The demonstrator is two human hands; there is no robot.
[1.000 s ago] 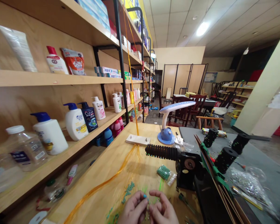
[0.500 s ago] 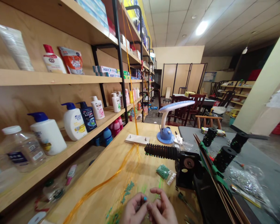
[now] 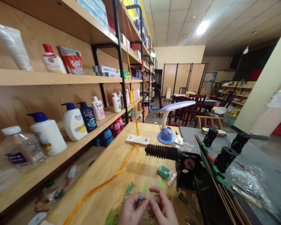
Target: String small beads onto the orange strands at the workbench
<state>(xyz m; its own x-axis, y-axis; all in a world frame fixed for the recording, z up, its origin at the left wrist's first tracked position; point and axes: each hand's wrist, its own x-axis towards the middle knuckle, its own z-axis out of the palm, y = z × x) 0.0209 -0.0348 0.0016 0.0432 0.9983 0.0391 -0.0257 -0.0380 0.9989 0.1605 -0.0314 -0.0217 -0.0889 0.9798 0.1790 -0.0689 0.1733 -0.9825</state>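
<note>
At the bottom of the head view, my left hand [image 3: 134, 208] is closed in a pinch, with a small blue bead-like piece [image 3: 140, 197] showing at its fingers. My right hand [image 3: 162, 208] meets it fingertip to fingertip, thumb and a finger pinched together and one finger raised and curved. What the right fingers pinch is too small to make out. Green beads [image 3: 128, 191] lie loose on the wooden table just beyond and left of my hands. A bundle of orange threads [image 3: 100, 183] runs from a pale clamped plate [image 3: 137, 140] towards the table's near left edge.
A clear bag of green beads [image 3: 164, 172] lies near a black ridged roller [image 3: 162, 152] on a black stand. A blue lamp [image 3: 165, 136] stands behind. Cardboard sheets [image 3: 221, 179] rise at right. Shelves of bottles [image 3: 75, 122] line the left.
My left hand has turned and shifted slightly left, carrying the small blue piece left and up a little. My right hand has opened slightly away from it. Everything else stays put.
</note>
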